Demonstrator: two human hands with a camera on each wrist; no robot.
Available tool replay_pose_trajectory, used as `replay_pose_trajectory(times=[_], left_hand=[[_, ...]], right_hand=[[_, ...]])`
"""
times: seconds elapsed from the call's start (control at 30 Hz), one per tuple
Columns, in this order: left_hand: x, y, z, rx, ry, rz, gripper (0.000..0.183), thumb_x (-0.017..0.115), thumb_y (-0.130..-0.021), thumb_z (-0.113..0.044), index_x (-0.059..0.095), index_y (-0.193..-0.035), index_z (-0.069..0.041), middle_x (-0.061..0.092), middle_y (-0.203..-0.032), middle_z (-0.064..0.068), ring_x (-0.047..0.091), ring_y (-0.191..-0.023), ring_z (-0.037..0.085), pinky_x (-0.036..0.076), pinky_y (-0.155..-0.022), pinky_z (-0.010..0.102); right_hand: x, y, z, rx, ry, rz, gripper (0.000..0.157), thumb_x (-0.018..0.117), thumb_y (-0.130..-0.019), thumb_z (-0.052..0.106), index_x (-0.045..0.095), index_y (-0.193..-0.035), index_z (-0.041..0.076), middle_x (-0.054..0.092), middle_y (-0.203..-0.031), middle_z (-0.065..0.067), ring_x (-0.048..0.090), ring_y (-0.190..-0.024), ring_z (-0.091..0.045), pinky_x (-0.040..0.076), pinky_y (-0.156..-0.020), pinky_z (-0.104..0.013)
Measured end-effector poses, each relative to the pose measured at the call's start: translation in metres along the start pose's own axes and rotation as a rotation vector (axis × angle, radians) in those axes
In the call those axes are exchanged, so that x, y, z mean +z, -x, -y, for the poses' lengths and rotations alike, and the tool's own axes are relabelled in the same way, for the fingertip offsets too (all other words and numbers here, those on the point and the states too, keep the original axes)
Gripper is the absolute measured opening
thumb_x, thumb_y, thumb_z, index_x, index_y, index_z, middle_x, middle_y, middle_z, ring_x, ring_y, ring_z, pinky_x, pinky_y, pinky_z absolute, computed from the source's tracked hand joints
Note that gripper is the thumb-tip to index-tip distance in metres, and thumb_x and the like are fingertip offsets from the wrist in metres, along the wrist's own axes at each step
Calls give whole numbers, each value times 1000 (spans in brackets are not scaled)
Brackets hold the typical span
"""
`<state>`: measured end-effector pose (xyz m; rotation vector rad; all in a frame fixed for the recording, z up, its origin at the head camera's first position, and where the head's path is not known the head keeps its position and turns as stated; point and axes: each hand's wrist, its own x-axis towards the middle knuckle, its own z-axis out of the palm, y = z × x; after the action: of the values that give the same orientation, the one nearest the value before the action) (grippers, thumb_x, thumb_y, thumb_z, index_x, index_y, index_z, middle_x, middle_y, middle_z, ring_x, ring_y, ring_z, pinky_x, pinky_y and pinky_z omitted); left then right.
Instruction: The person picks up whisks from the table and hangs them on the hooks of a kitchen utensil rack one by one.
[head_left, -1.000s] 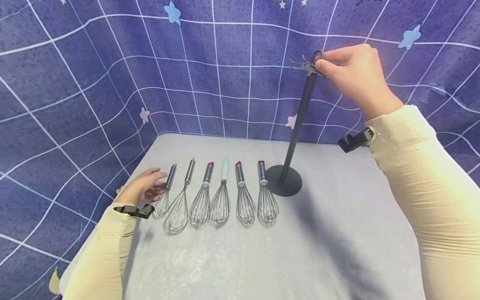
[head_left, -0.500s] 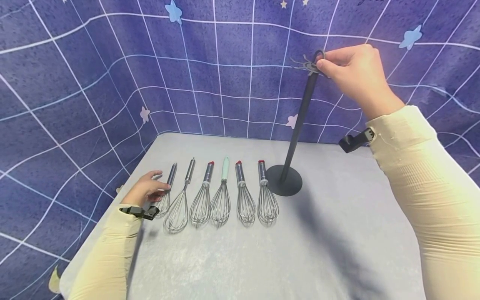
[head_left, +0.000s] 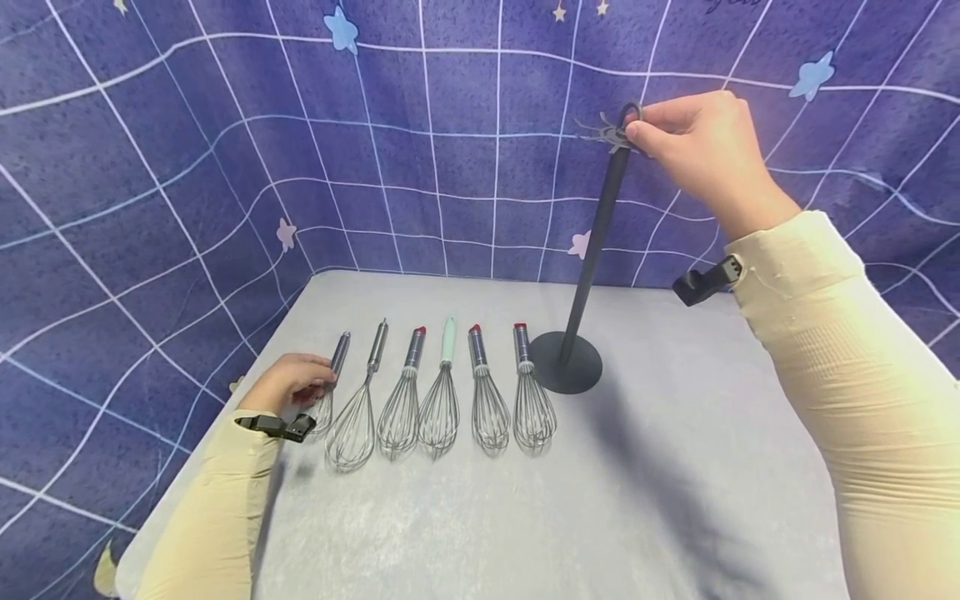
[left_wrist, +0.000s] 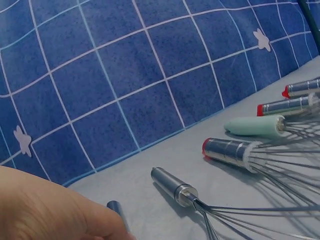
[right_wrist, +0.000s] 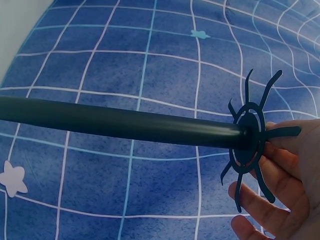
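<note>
My left hand grips the small whisk at the left end of the row, around the lower part of its metal handle. In the left wrist view only the handle's tip shows past my fingers. My right hand pinches the loop on top of a black hook stand. The stand's curved hooks fan out around the top of the pole, seen closely in the right wrist view. The rest of the leftmost whisk is partly hidden by my hand.
Several more whisks lie in a row: a plain metal one, a mint-handled one and others with red-tipped handles. The stand's round base rests on the grey table just right of them. A blue gridded curtain borders the back and left.
My left hand has moved in slightly to the right and its fingers have closed on the leftmost whisk's handle. My right hand keeps its hold on the stand's top.
</note>
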<state>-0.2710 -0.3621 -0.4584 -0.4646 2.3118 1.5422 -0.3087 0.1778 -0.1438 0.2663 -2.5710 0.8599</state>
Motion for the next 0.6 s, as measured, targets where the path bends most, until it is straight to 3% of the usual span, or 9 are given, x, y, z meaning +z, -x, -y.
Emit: replay_pose_trajectory(times=[0.13,0.23,0.43,0.6], left_hand=[[-3,-1,1,-24,129,27,56,62,-92,2,39,-143,10,62,-70,-4,57,-57,7,58,-58,27],[-7,-2,-2,-32,148,31,58,62,-94,2,36,-146,9,62,-73,-4,58,-58,6,60,-61,28],[-9,0,-21,-7,116,20,62,63,-96,-1,33,-150,9,62,-75,-4,60,-60,7,59,-60,27],[-7,1,-38,27,80,25,66,64,-97,-5,31,-153,7,62,-82,-6,63,-72,8,61,-70,29]], right_hand=[[0,1,1,-8,1,3,45,65,-94,52,74,-125,21,70,-121,-1,63,-121,-18,46,-91,-26],[-1,1,2,-11,9,6,44,65,-94,52,74,-125,21,71,-121,-1,63,-120,-18,44,-85,-24],[-1,0,1,-13,22,5,45,64,-94,52,73,-125,21,70,-122,-3,62,-121,-22,41,-82,-23],[-1,0,0,-11,17,7,46,64,-94,52,73,-126,21,70,-121,-3,63,-120,-21,42,-81,-23]])
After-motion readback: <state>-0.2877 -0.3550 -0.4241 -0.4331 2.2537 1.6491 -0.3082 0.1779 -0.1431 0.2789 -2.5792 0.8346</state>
